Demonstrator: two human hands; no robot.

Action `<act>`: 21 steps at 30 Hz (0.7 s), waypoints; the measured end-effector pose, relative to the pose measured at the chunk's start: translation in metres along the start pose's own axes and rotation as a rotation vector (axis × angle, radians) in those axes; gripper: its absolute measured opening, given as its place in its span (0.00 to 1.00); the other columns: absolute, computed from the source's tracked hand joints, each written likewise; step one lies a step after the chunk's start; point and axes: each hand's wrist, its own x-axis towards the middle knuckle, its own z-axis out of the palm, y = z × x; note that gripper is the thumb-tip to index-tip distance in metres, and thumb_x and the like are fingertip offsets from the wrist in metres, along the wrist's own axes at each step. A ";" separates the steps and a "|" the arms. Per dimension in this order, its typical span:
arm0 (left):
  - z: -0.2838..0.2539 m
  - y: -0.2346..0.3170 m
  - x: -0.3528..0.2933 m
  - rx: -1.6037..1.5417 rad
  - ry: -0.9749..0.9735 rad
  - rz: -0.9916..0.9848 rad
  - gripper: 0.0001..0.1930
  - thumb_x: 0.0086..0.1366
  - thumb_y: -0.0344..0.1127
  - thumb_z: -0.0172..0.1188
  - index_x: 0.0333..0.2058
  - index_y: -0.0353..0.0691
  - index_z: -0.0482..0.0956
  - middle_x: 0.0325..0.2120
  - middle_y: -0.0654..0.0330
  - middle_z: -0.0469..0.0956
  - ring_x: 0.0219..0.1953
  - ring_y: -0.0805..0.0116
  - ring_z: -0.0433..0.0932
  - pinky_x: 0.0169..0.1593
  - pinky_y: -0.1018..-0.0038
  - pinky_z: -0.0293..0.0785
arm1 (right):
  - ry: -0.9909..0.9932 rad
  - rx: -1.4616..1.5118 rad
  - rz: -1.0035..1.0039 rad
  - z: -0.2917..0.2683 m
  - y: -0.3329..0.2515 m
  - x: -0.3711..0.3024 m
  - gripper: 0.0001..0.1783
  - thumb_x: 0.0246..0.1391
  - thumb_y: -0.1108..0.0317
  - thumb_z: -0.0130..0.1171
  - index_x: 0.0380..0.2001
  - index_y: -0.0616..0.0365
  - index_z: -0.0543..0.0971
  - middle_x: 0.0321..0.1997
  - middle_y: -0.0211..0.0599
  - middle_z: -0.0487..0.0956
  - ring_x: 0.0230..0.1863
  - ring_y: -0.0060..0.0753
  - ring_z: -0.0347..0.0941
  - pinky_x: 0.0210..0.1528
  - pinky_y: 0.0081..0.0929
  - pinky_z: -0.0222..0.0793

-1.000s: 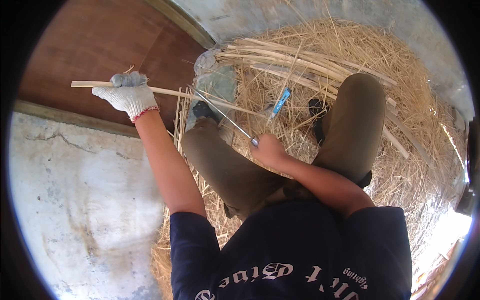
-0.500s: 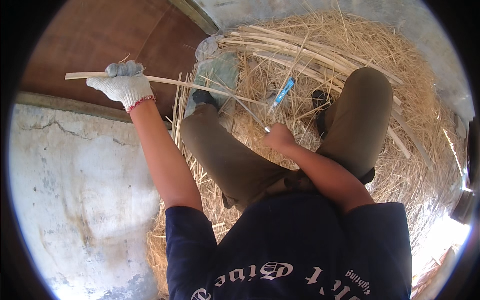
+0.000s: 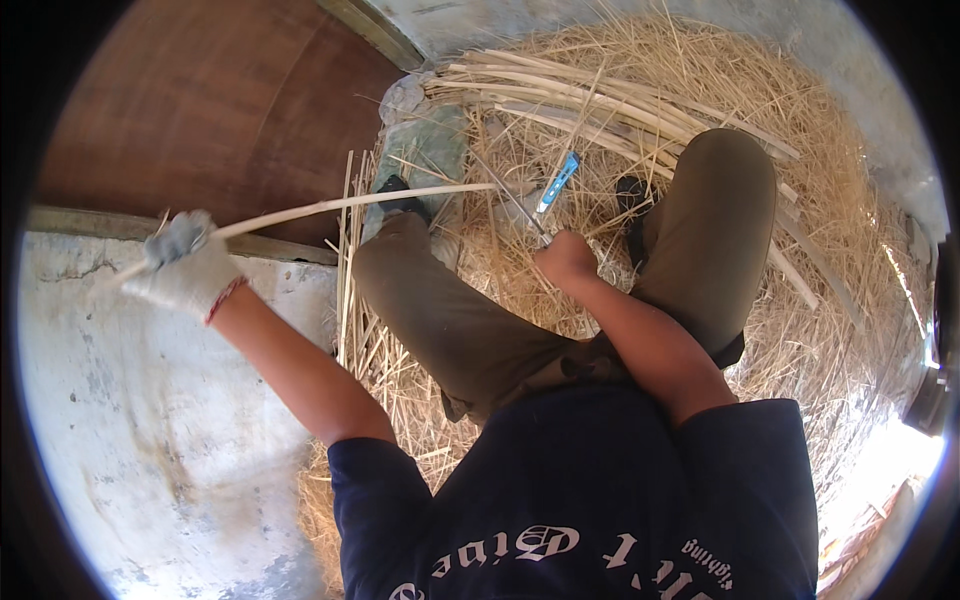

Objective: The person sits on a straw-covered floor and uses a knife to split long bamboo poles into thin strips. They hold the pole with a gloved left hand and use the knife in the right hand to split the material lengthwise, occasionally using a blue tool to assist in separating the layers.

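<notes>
My left hand (image 3: pixel 192 262), in a white knitted glove with grey fingers, is closed round a long, pale bamboo strip (image 3: pixel 340 203). The strip runs right, slightly bowed, over my left foot, and its far end meets a thin metal blade. My bare right hand (image 3: pixel 568 262) grips this knife (image 3: pixel 522 208) between my knees, its blade slanting up and left. The handle is mostly hidden in my fist. Just beyond my right hand lies a blue utility knife (image 3: pixel 560 180) on the shavings.
Long bamboo strips (image 3: pixel 580 95) lie in a bundle ahead, on a thick heap of straw-like shavings (image 3: pixel 830 190). A greenish stone block (image 3: pixel 430 140) stands by my left foot. A brown panel (image 3: pixel 200 110) and a cracked plaster wall (image 3: pixel 170 400) bound the left side.
My left hand has swung left and toward me, drawing the strip along so its far end now sits at the blade. My right hand has shifted only slightly to the right.
</notes>
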 end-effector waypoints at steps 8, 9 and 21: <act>-0.039 0.098 -0.001 -0.134 0.047 0.261 0.32 0.75 0.64 0.44 0.14 0.53 0.58 0.09 0.74 0.49 0.13 0.79 0.48 0.21 0.76 0.50 | 0.024 -0.105 -0.344 -0.010 -0.045 -0.033 0.15 0.53 0.61 0.62 0.36 0.63 0.85 0.33 0.51 0.85 0.36 0.54 0.84 0.41 0.46 0.79; -0.062 0.127 0.015 -0.093 0.017 0.334 0.31 0.77 0.59 0.44 0.13 0.53 0.58 0.09 0.75 0.50 0.13 0.78 0.48 0.19 0.74 0.50 | 0.061 -0.088 -0.323 -0.007 -0.039 -0.028 0.15 0.53 0.61 0.62 0.36 0.63 0.84 0.32 0.51 0.85 0.35 0.53 0.84 0.40 0.46 0.79; -0.052 0.155 -0.049 -0.255 -0.160 0.375 0.31 0.77 0.60 0.38 0.14 0.54 0.59 0.07 0.74 0.53 0.08 0.80 0.50 0.13 0.77 0.46 | 0.079 0.037 -0.253 -0.008 -0.041 -0.030 0.17 0.53 0.59 0.64 0.38 0.63 0.84 0.32 0.53 0.84 0.36 0.55 0.84 0.41 0.43 0.79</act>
